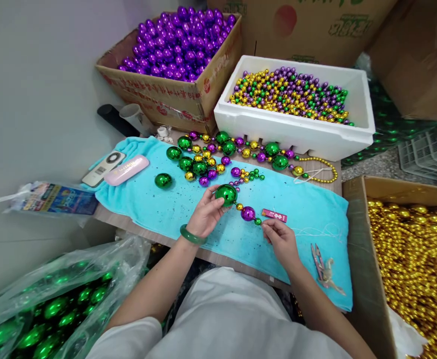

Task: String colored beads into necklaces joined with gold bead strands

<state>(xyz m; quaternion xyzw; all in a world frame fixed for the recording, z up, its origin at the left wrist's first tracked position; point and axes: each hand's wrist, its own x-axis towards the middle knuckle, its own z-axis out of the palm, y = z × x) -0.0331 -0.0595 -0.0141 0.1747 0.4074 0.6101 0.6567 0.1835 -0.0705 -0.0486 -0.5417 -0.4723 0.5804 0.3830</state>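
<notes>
Over the turquoise towel [308, 204], the left hand [205, 215] cups a shiny green plastic ball [226, 195], fingers curled round it. The right hand [281, 239] pinches the string's end beside a small green bead [257, 221]. Stringing looks to be underway; the next move calls for a steady thread. The strand, with its purple ball [247, 213], runs diagonally, down toward the right.

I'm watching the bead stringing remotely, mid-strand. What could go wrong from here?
1. The loose green ball lies free on the teal towel and might roll off.
2. The left hand grips the big green ball while the right hand pinches the strand's end; a slip could shed the purple bead.
3. The finished strand lies near the table edge.
</notes>
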